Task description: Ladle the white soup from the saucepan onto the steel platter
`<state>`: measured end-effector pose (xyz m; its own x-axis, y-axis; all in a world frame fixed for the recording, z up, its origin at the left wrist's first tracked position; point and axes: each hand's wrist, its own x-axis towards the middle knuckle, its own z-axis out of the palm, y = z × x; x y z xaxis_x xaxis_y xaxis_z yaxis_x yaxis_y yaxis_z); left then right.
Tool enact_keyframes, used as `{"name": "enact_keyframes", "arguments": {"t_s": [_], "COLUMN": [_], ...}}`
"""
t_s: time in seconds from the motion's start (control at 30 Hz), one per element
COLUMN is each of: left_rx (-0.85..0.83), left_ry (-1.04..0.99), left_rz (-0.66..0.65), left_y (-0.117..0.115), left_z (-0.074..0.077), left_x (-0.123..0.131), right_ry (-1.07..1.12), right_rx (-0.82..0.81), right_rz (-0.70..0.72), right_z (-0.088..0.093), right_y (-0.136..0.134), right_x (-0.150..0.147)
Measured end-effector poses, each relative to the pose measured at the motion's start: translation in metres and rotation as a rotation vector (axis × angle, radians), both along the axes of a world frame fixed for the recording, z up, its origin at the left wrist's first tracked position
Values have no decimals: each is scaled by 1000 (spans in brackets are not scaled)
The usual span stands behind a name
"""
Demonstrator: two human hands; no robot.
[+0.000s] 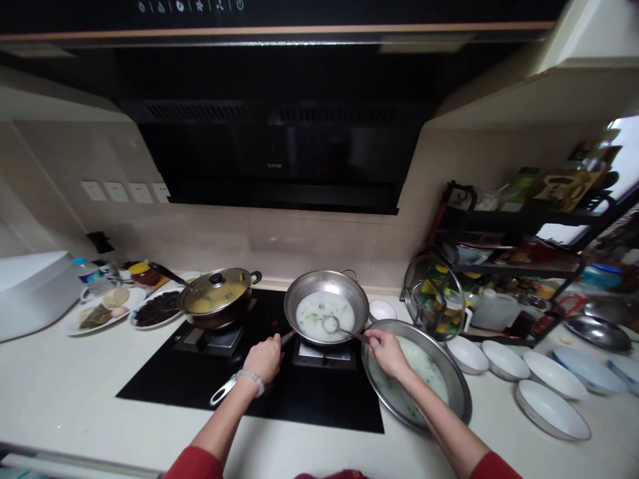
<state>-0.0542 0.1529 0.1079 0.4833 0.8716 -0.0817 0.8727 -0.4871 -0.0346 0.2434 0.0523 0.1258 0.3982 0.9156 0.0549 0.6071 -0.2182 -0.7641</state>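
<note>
1. On the stove [309, 399], head view: left hand [264, 357] grips the handle [222, 391] of the wok [324, 281]; right hand [385, 350] holds a ladle [330, 324] at the soup's [310, 311] surface.
2. Stirring or scooping seems underway; the next move calls for a level ladle.

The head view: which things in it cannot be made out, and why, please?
Head view:
Middle of the wok handle: covered by the left hand.
Part of the steel basin: behind the right forearm.
Writing on the yellow pouch: blurred.
Rightmost blue bowl: cut by the right edge.
</note>
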Motion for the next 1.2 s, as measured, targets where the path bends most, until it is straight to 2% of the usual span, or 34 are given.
{"name": "enact_keyframes", "arguments": {"t_s": [0.5, 0.67, 0.87, 0.97, 1.07, 1.2], "left_rx": [-28, -27, -33, -32, -26, -40], "left_ry": [9, 5, 6, 13, 21, 37], "left_rz": [24, 30, 24, 22, 20, 29], "left_y": [-1, -1, 0, 1, 1, -1], "left_z": [2, 2, 2, 0, -1, 2], "left_x": [0, 0, 0, 0, -1, 0], "right_ry": [184, 349, 448, 464, 487, 429], "right_rx": [61, 68, 97, 98, 111, 117], "right_rz": [-55, -72, -157, -226, -326, -387], "right_z": [0, 12, 34, 39, 37, 20], "right_y": [-10, -21, -52, -73, -96, -125], "right_x": [4, 4, 14, 26, 42, 65]}}
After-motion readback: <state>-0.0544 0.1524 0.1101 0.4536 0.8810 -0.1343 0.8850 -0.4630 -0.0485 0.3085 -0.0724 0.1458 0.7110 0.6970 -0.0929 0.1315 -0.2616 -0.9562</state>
